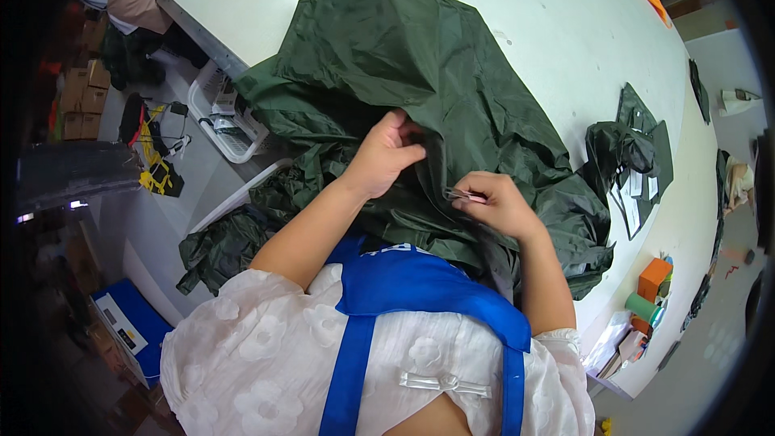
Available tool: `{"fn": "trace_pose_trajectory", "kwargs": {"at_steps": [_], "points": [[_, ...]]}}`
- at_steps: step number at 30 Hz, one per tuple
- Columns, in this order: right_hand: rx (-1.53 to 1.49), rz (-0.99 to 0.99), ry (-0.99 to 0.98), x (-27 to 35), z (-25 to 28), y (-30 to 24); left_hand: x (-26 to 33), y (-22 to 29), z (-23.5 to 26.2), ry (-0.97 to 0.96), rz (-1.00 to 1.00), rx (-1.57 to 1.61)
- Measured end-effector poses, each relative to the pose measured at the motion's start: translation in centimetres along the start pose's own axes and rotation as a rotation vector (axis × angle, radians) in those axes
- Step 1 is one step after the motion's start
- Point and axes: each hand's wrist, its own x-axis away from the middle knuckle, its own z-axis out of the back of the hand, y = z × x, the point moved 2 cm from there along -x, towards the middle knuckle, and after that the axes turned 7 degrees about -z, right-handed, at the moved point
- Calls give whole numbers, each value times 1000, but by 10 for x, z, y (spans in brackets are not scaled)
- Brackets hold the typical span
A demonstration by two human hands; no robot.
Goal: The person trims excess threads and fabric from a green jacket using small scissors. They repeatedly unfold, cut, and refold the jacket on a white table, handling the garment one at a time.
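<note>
A large dark green garment of thin, shiny fabric [367, 48] lies bunched over the white table in front of me. My left hand [379, 157] is closed on a fold of it, fingertips partly hidden under the cloth. Beside it runs a darker strip [437, 165], perhaps a seam or zip. My right hand [500, 206] grips small metal thread snips [457, 194], whose tips point left at that strip. Whether the blades touch the cloth I cannot tell.
The white table [557, 24] extends behind the garment. At the right lie a folded dark green piece with tags [626, 153], a green thread spool [643, 307] and an orange box [654, 278]. A white basket [234, 145] stands off the table's left edge. Another person [137, 4] is at upper left.
</note>
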Motion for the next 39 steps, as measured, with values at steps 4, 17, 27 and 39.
{"fn": "trace_pose_trajectory", "kwargs": {"at_steps": [4, 17, 27, 39], "points": [[-113, 232, 388, -29, 24, -52, 4, 4, -16, -64, 54, -25], [-769, -107, 222, -72, 4, -44, 13, 16, -21, 146, -226, -636], [28, 325, -170, -83, 26, -91, 18, 14, -23, 74, -296, -628], [-57, -207, 199, -78, 137, -15, 25, 4, 99, 158, -12, -1440]]}}
